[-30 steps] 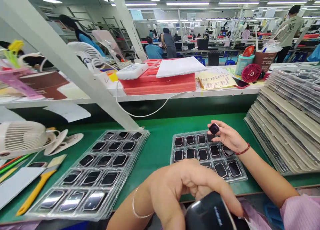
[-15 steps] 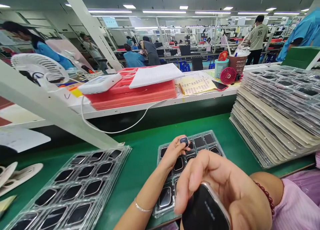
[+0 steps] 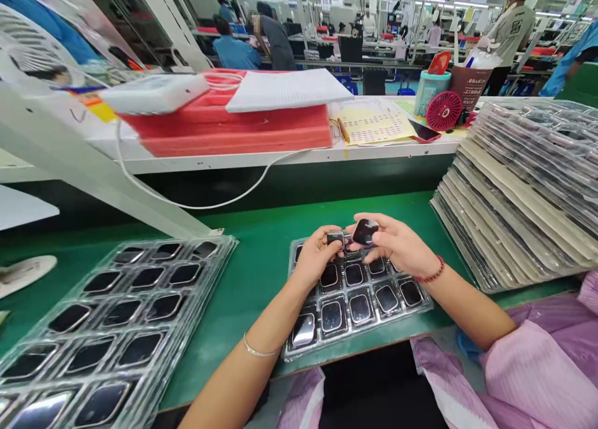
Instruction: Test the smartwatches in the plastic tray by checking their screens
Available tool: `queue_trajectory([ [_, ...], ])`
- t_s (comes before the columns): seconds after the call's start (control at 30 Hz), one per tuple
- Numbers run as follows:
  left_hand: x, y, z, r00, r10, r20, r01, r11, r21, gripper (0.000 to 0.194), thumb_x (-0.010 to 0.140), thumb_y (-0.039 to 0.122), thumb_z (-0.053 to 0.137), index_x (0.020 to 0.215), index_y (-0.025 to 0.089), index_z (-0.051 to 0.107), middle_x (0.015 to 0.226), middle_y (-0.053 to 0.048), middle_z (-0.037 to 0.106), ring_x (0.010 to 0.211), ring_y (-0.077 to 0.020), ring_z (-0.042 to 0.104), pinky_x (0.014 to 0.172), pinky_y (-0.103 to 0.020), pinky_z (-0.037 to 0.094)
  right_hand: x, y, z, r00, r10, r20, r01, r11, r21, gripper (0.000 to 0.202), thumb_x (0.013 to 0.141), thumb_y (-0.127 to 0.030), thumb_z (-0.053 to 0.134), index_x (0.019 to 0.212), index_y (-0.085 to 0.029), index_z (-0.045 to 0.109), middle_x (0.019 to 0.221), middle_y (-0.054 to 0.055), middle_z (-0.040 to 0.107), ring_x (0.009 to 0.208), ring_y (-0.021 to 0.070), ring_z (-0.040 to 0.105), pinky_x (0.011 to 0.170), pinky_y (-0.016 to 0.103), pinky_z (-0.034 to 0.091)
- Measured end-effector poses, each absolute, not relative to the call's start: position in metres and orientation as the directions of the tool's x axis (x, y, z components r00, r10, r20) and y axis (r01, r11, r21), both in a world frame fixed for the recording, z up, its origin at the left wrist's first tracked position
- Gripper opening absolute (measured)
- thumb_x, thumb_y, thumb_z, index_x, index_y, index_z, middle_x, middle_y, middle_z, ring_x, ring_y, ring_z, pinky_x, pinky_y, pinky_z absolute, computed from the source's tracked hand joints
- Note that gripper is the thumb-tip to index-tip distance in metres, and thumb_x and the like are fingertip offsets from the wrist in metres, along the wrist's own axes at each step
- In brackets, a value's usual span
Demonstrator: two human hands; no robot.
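Pinched in my left hand [image 3: 315,254] is a small dark smartwatch-like piece [image 3: 335,237] with a metal rim. My right hand [image 3: 397,245] grips a second one, a glossy black rounded-square watch face [image 3: 365,231], between thumb and fingers. The two pieces are close together above the back part of a clear plastic tray [image 3: 357,329]. Rows of similar black watch faces [image 3: 360,307] lie in its pockets, and both hands hide some of the back pockets.
Left on the green bench [image 3: 252,279] lies a stack of clear trays [image 3: 187,329] holding more watch faces. A tall stack of trays [image 3: 509,211] rises at right. Behind runs a white shelf [image 3: 383,154] with red foam [image 3: 233,136], a phone [image 3: 424,131] and a pink fan [image 3: 444,111].
My right hand has moved from close to the camera out over the tray, bringing its watch face beside the left hand's piece. The view has tilted down.
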State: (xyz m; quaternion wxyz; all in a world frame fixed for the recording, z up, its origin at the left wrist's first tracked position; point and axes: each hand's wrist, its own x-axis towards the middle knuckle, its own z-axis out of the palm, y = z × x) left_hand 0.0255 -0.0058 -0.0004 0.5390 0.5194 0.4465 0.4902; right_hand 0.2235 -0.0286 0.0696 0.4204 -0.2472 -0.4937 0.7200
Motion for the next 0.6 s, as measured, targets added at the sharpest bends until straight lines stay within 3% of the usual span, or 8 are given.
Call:
queue_trajectory([
  [0.07,0.026,-0.009,0.004,0.139,0.990,0.006,-0.060,0.002,0.998,0.036,0.072,0.026,0.070,0.105,0.018,0.058,0.083,-0.001,0.069,0.061,-0.0130,0.063,0.052,-0.023,0.041,0.231,-0.003,0.039,-0.444,0.895,-0.048,-0.220,-0.161,-0.962,0.041,0.076,-0.018,0.072,0.115,-0.018,0.059,0.107,0.009,0.072,0.082,0.0147,0.073,0.063,0.019,0.061],
  [0.17,0.027,-0.014,0.008,0.176,0.984,-0.003,-0.055,0.013,0.998,0.044,0.071,0.023,0.069,0.113,0.017,0.056,0.097,-0.005,0.070,0.070,-0.0150,0.067,0.055,-0.023,0.044,0.240,0.012,0.012,-0.410,0.907,-0.099,-0.123,-0.162,-0.979,0.043,0.076,-0.012,0.066,0.118,-0.018,0.059,0.108,0.008,0.072,0.084,0.0150,0.073,0.064,0.020,0.061],
  [0.3,0.026,-0.018,0.005,0.223,0.975,0.022,-0.047,-0.012,0.999,0.049,0.077,0.030,0.067,0.122,0.018,0.055,0.101,-0.007,0.070,0.074,-0.0178,0.069,0.057,-0.025,0.048,0.242,0.010,0.005,-0.462,0.886,-0.045,-0.098,-0.101,-0.990,0.042,0.079,-0.018,0.064,0.121,-0.019,0.059,0.113,0.008,0.071,0.089,0.0167,0.073,0.064,0.022,0.061],
  [0.47,0.030,-0.014,0.005,0.199,0.980,0.010,-0.012,-0.007,1.000,0.039,0.080,0.035,0.066,0.113,0.015,0.062,0.083,-0.005,0.069,0.063,-0.0165,0.068,0.051,-0.024,0.045,0.235,0.010,-0.001,-0.426,0.905,0.014,-0.045,-0.005,-0.999,0.026,0.084,-0.025,0.062,0.109,-0.016,0.063,0.096,0.005,0.073,0.071,0.0113,0.070,0.056,0.018,0.057],
  [0.6,0.022,-0.031,0.032,0.287,0.958,-0.021,-0.128,0.060,0.990,0.062,0.069,0.029,0.077,0.127,0.021,0.056,0.099,-0.007,0.070,0.066,-0.0159,0.068,0.050,-0.023,0.047,0.236,-0.001,0.021,-0.510,0.860,0.035,-0.223,-0.094,-0.970,0.056,0.071,-0.019,0.076,0.122,-0.022,0.054,0.102,0.002,0.069,0.067,0.0081,0.066,0.056,0.017,0.057],
])
